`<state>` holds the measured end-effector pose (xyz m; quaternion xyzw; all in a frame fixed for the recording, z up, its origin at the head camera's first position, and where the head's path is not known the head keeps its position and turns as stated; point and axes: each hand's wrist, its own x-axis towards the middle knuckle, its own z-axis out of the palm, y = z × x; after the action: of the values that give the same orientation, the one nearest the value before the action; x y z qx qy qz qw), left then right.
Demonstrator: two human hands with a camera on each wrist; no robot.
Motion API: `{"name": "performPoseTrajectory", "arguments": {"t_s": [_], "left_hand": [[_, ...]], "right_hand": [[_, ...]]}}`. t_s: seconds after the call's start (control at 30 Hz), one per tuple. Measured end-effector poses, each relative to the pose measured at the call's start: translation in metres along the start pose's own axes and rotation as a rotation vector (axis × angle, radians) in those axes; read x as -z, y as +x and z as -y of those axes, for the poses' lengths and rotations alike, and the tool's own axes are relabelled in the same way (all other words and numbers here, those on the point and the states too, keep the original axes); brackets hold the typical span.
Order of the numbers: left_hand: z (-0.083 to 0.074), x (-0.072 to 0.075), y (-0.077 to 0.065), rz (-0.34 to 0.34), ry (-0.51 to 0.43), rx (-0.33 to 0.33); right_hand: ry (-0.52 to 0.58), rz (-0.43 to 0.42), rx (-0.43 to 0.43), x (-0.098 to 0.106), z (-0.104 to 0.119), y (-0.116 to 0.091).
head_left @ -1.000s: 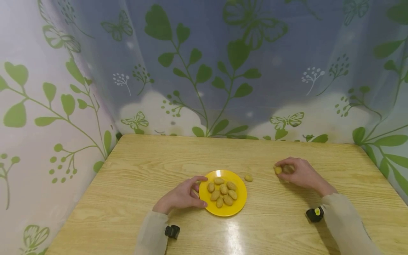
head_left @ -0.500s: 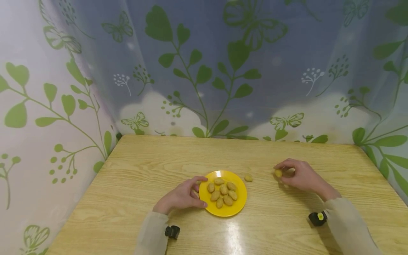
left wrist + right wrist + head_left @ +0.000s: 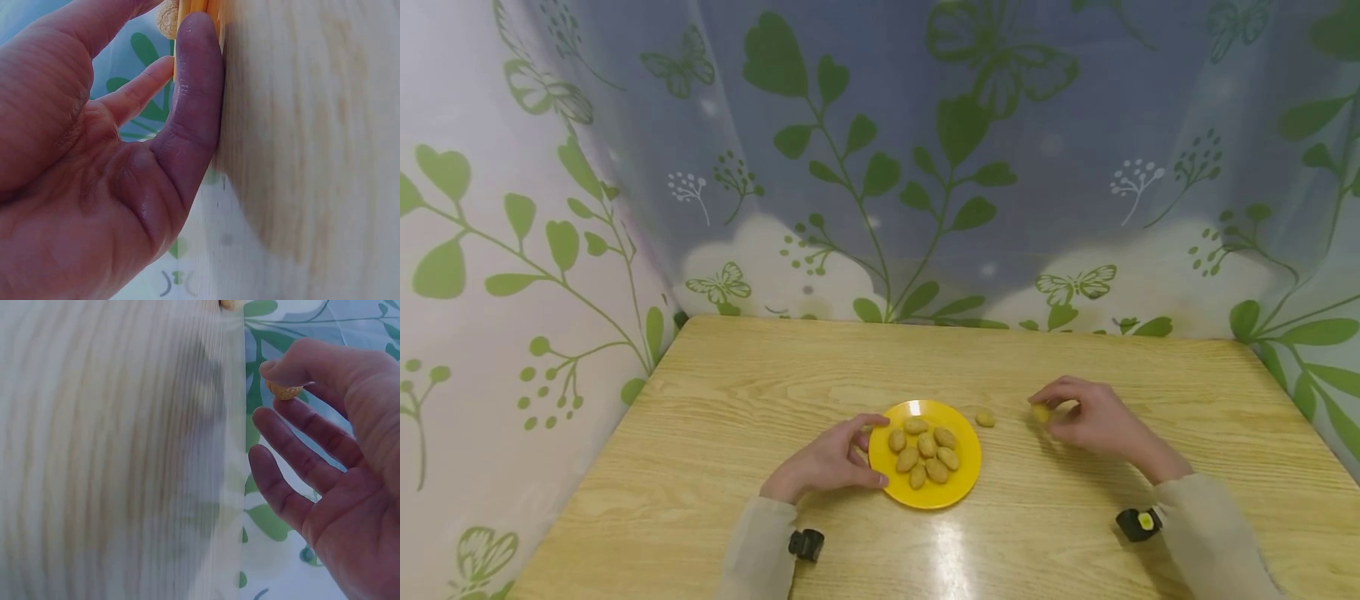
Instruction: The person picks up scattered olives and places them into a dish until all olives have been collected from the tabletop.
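Observation:
A round yellow plate [image 3: 967, 483] lies on the table, bearing several tan oval walnuts [image 3: 936, 472] with wrinkled shells. My left hand [image 3: 831, 457] holds its left rim, thumb at the near side and fingers at the far side. In the left wrist view the thumb [image 3: 197, 75] reaches the orange-yellow rim, low by the table. My right hand [image 3: 1097, 419], right of the plate, pinches a walnut [image 3: 1041, 412] between thumb and fingertips. The right wrist view shows this walnut [image 3: 285, 390] partly covered by the thumb, the other fingers spread below. Between hand and plate lies a loose walnut [image 3: 985, 418].
The wooden table [image 3: 760, 367] runs back to a hanging curtain [image 3: 880, 167] printed with leaves and butterflies. Similar cloth [image 3: 512, 308] hangs along the left side. Small black devices, one at the left wrist [image 3: 806, 545] and one at the right wrist [image 3: 1138, 524], sit against the sleeves.
My right hand has moved slightly left toward the plate with the pinched walnut. The left hand, the plate and the loose walnut have stayed in place.

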<state>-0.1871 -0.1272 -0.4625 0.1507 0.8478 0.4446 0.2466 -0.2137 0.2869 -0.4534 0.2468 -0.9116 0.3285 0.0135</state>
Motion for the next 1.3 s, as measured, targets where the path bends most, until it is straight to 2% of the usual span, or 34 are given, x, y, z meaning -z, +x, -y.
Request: {"name": "performPoseTrajectory", "arguments": {"t_s": [0.37, 0.73, 1.0, 1.3], "left_hand": [[0.000, 0.001, 0.000, 0.001, -0.001, -0.008], [0.000, 0.000, 0.000, 0.008, -0.006, -0.007], [0.000, 0.000, 0.000, 0.004, -0.001, 0.001], [0.000, 0.000, 0.001, 0.007, -0.013, 0.004]], "right_hand": [[0.008, 0.011, 0.014, -0.015, 0.012, 0.004], [0.032, -0.001, 0.093, -0.026, 0.023, 0.010], [0.055, 0.025, 0.083, -0.033, 0.035, 0.017], [0.061, 0.025, 0.119, -0.040, 0.046, 0.026]]}}
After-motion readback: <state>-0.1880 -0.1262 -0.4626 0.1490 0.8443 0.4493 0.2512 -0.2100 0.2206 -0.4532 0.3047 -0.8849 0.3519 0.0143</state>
